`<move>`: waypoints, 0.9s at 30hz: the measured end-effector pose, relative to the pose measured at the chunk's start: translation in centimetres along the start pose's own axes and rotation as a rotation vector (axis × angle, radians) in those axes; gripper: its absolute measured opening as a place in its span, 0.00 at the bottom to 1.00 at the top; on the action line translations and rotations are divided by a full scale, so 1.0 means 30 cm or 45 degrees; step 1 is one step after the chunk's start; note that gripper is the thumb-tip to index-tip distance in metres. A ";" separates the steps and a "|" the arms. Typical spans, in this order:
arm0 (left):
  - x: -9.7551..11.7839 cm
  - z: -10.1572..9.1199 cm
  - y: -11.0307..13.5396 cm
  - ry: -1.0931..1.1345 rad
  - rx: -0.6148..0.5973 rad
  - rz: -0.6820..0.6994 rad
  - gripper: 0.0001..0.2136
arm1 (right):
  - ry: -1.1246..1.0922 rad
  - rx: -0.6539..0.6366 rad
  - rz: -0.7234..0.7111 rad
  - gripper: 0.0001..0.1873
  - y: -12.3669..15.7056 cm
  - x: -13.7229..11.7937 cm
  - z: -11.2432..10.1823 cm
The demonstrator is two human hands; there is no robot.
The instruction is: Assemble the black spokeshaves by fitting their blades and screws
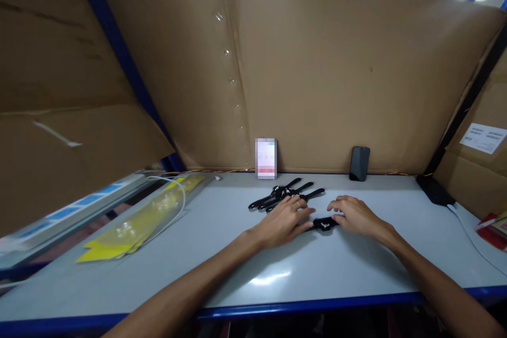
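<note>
Glossy black on the nearest slim piece (325, 224), a silvery glint at its middle, and matching black on the fanned slim pieces (281, 191) behind! Silver flashes from the ring (298, 204) on the left hand (285, 222). Pale grey tabletop (317, 269), bold blue front edge (309, 305), plain brown cardboard panel (317, 74). Yellow sheet (114, 247) blazing away at left, white strip (75, 213) patterned with blue rectangles, blue post (119, 53)! Black phone (359, 163), pale lit screen (265, 158) banded pinkish-red, white label (483, 138) lined with dark print.
</note>
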State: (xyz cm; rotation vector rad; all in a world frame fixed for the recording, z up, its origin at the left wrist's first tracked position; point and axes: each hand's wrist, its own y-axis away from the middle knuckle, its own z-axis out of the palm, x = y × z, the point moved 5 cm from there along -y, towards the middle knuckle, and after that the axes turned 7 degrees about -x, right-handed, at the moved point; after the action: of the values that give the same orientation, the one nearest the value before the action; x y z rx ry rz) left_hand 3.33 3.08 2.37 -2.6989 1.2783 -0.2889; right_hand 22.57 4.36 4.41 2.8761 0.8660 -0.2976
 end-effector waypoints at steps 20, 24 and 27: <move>0.015 0.039 0.001 -0.006 -0.188 -0.026 0.14 | -0.143 -0.076 -0.192 0.06 0.002 -0.052 0.027; 0.010 0.042 0.002 0.076 -0.187 -0.015 0.13 | -0.186 -0.051 -0.274 0.11 0.001 -0.058 0.047; 0.008 0.040 0.001 0.119 -0.181 -0.029 0.12 | -0.204 -0.050 -0.271 0.12 0.001 -0.055 0.052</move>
State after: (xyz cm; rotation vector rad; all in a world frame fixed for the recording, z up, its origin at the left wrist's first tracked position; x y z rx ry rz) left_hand 3.73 2.93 1.22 -2.8513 1.3427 -0.3435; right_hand 20.99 3.18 3.25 2.6817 1.1338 -0.5176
